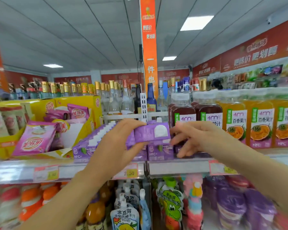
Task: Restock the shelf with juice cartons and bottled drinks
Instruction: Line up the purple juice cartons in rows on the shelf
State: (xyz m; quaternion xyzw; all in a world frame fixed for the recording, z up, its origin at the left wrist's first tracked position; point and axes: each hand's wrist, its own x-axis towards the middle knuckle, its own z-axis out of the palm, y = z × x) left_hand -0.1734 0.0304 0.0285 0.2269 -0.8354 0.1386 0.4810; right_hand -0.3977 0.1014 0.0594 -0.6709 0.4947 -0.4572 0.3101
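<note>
Left hand (116,143) is clamped round a purple juice carton (151,133), held above the carton row (96,140) on the shelf (178,166); right hand (194,140) is spread open just beside it.

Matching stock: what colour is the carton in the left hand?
The carton is purple, with a white patch; head view.

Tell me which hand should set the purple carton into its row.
Left: the left hand grips the small purple juice carton above the purple carton row; the right hand is open, holding nothing.
</note>
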